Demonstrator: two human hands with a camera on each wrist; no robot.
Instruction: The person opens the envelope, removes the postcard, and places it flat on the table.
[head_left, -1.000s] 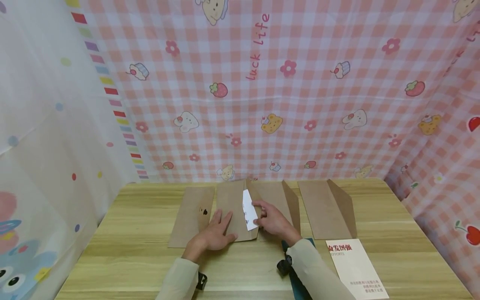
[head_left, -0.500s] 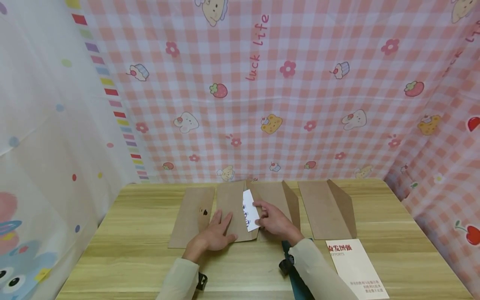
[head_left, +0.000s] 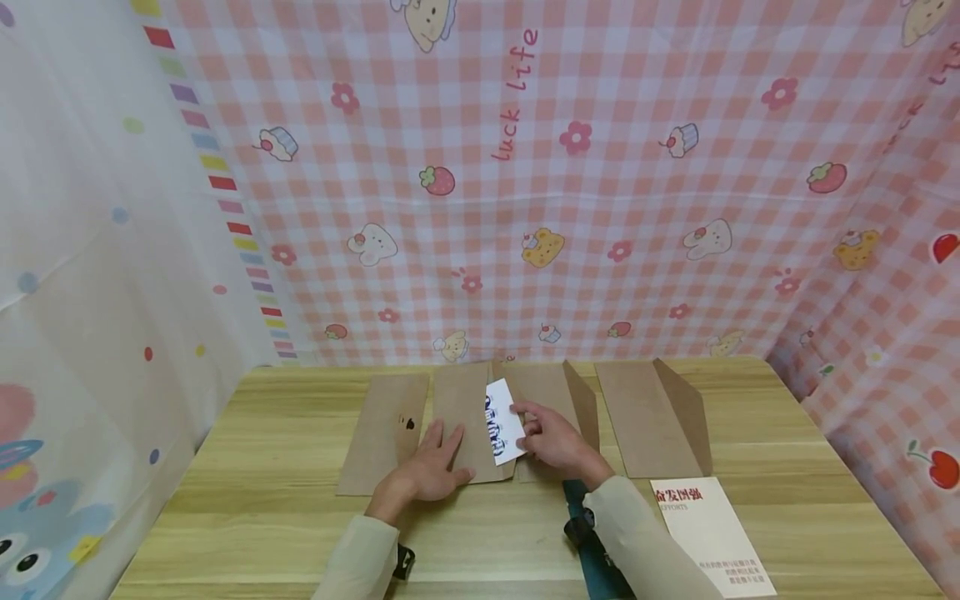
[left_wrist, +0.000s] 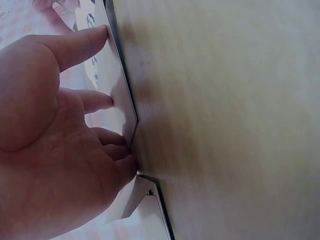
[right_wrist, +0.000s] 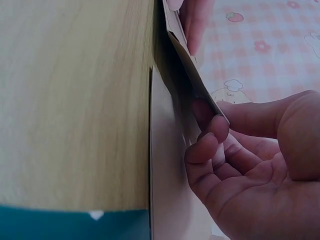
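Note:
A white card (head_left: 503, 425) with blue print sticks out of the open side of a brown paper envelope (head_left: 463, 417), the second from the left. My right hand (head_left: 555, 442) pinches the card's right edge between thumb and fingers. In the right wrist view that hand (right_wrist: 250, 155) grips a thin raised edge above another envelope (right_wrist: 172, 165). My left hand (head_left: 427, 471) rests flat on the second envelope with its fingers spread. Seen from the left wrist, the fingertips of that hand (left_wrist: 65, 115) touch the envelope. The part of the card inside the envelope is hidden.
A brown envelope (head_left: 375, 433) with a black mark lies at the left. Two more envelopes with flaps unfolded, a nearer one (head_left: 543, 392) and a farther one (head_left: 637, 425), lie to the right. A dark teal item (head_left: 596, 567) is partly under my right forearm. A cream card (head_left: 712, 533) with red print lies front right.
My right hand has moved slightly to the right with the white card, and more of its blue print now shows outside the envelope. My left hand has stayed in place.

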